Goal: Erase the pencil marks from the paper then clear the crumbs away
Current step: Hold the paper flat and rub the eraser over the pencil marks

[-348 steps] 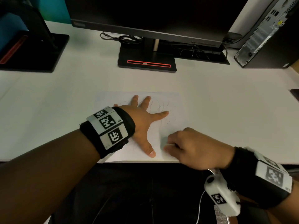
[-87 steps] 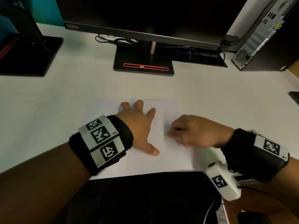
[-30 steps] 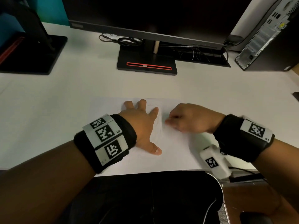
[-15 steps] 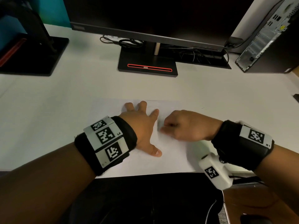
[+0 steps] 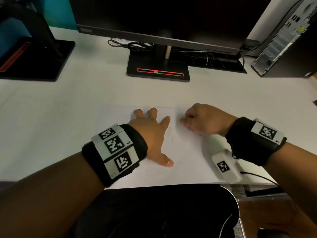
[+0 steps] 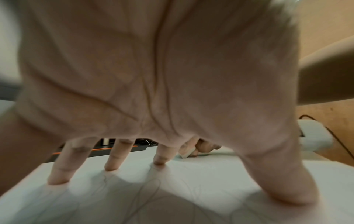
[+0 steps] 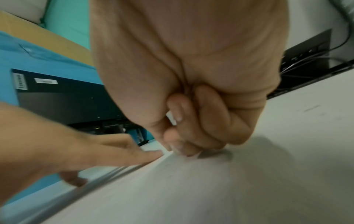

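White desk (image 5: 68,117), left hand (image 5: 151,134) splayed flat on paper (image 5: 188,160), right hand (image 5: 200,119) fingers pinching eraser (image 6: 184,154) against it

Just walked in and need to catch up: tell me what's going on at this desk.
A person is rubbing pencil marks off a sheet of paper on a white desk. The left hand presses flat on the sheet with fingers spread, pinning it. The right hand pinches a small white eraser against the paper near its far edge. Faint pencil lines remain beside and under the left hand, so erasing isn't finished.
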### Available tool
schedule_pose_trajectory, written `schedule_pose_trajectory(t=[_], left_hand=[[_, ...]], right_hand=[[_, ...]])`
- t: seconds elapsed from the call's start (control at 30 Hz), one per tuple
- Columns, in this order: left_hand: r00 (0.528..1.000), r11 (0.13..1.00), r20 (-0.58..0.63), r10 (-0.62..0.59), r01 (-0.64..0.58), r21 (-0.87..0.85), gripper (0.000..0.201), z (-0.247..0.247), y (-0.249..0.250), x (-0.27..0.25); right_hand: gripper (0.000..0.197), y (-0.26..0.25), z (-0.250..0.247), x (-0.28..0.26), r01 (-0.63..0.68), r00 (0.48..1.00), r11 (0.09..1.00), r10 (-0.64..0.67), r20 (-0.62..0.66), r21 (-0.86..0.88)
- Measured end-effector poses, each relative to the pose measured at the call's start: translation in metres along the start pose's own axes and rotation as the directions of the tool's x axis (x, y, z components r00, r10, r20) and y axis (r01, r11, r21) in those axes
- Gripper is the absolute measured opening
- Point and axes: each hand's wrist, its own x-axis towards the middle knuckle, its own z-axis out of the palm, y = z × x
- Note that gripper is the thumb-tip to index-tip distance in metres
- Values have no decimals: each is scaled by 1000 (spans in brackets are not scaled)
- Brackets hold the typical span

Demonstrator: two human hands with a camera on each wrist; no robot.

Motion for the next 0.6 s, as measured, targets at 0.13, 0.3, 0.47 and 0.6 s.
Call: schedule_pose_trajectory(t=[0.13, 0.3, 0.47, 0.6], left_hand=[[1000, 1000, -4, 4, -4, 1, 132, -1, 0, 0], [1000, 1000, -2, -2, 2, 13, 132, -1, 1, -1], [1000, 1000, 6, -3, 3, 12, 131, -2, 1, -1], [1000, 1000, 5, 0, 0, 18, 132, -2, 1, -1]], right_hand=[[46, -8, 11, -5, 66, 991, 998, -64, 114, -20], [44, 3, -3, 7, -38, 999, 998, 38, -10, 53], [47, -4, 5, 5, 5, 995, 999, -9, 100, 40], [46, 4, -4, 13, -54, 998, 997, 56, -29, 47]])
